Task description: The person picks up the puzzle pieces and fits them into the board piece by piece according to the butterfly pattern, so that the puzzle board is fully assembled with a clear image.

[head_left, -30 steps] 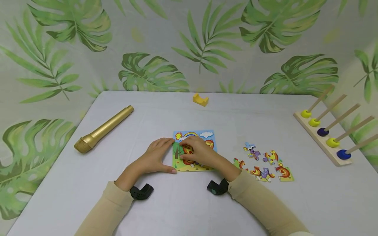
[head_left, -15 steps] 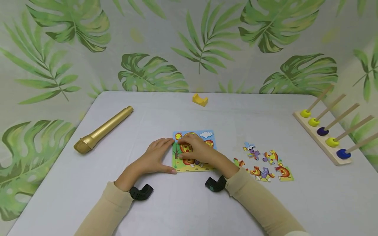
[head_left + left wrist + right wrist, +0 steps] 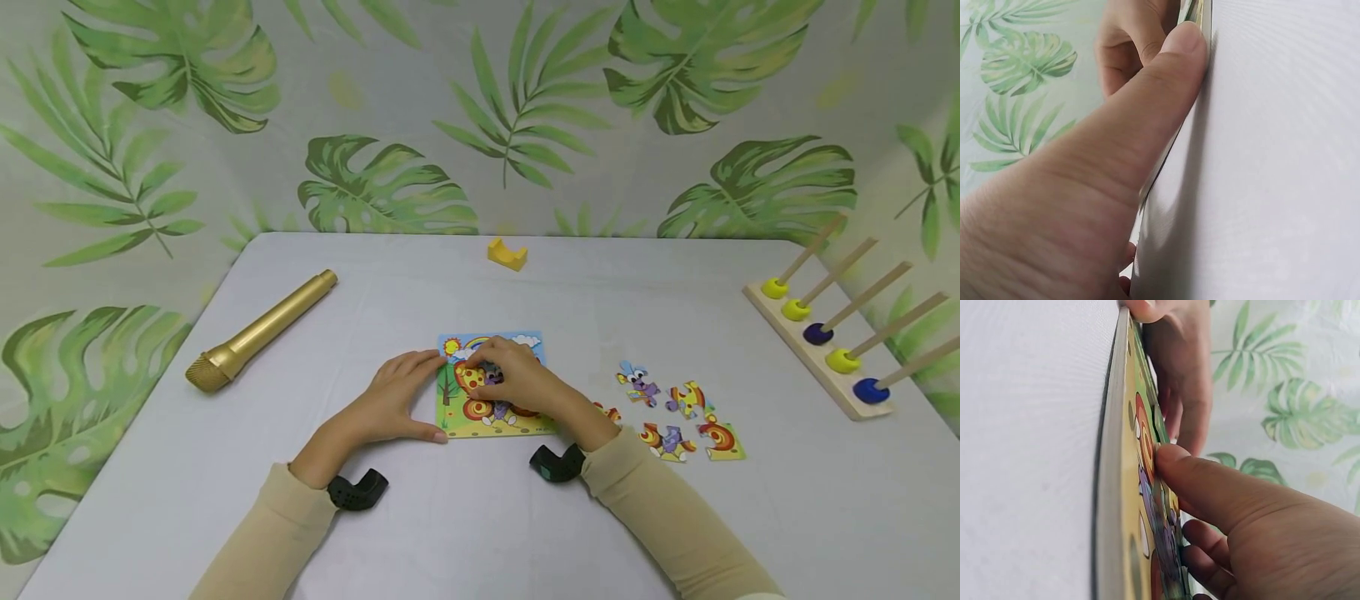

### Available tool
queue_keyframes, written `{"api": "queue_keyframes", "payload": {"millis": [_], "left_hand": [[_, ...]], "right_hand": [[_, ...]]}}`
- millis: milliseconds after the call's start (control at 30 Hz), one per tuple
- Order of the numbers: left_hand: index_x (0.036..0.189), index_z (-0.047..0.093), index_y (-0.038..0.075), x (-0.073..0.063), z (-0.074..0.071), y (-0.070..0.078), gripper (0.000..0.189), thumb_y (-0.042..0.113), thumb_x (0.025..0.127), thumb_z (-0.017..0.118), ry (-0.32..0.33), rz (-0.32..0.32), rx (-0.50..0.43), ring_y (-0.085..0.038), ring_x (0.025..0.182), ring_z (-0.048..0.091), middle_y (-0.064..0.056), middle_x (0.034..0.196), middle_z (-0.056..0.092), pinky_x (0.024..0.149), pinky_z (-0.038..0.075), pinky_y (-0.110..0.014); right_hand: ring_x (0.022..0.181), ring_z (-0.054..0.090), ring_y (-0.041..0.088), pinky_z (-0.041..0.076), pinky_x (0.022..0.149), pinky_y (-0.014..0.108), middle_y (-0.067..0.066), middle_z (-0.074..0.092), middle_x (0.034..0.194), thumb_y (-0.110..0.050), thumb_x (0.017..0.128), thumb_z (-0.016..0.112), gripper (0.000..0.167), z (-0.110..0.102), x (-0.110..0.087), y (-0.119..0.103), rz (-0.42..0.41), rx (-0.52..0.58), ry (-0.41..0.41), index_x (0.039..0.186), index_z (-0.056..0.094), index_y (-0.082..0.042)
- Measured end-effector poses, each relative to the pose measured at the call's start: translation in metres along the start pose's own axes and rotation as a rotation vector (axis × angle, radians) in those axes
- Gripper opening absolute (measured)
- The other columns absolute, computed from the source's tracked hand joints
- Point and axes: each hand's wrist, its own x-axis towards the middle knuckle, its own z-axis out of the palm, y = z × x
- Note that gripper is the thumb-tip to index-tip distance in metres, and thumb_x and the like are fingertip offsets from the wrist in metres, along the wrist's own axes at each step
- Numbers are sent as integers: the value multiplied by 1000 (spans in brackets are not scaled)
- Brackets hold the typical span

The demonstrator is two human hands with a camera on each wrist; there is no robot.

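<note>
A square picture puzzle board (image 3: 461,423) lies mid-table, with a sun, a rainbow and a bright cartoon figure on it. At its left side the left hand (image 3: 386,404) rests with fingers extended, fingertips at the upper left edge and thumb at the lower left corner. Over the board's middle, the right hand (image 3: 521,379) pinches a yellow, dotted puzzle piece (image 3: 468,377) between thumb and fingers, low against the picture. In the right wrist view the right thumb (image 3: 1200,475) presses close to the board's surface; the piece is mostly hidden there.
Several loose puzzle pieces (image 3: 669,442) lie right of the board, partly behind the right forearm. A gold microphone (image 3: 262,329) lies at left, a yellow notched block (image 3: 507,254) at the back. A wooden peg rack (image 3: 821,350) with yellow and blue beads stands at right.
The right hand has shifted slightly right and up over the board, uncovering more of the yellow dotted area. The left hand stays in place.
</note>
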Motion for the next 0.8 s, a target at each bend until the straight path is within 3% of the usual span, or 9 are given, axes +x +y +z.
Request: {"api": "queue_keyframes", "payload": {"millis": [233,567,800], "left_hand": [[137,37,22,0,1,-2,94,72,61,61,10,52,9,-29,129,18,-4,144,25,103,10,-49],[138,37,23,-1,-2,0,94,75,61,57,-14,35,25,-31,130,17,-3,144,25,104,9,-48],[138,36,23,0,-2,0,96,77,61,55,-20,33,31,-32,130,16,-3,144,24,104,9,-48]], "right_hand": [[104,47,18,31,89,41,-1,51,110,-33,78,69,36,2,-1,2,-35,-28,22,110,63,-18],[105,47,20,31,88,43,0,51,113,-34,79,68,37,2,-1,3,-65,-49,22,114,64,-20],[109,45,20,31,90,44,-1,51,114,-36,79,67,38,3,-1,3,-33,-45,24,113,62,-21]]}}
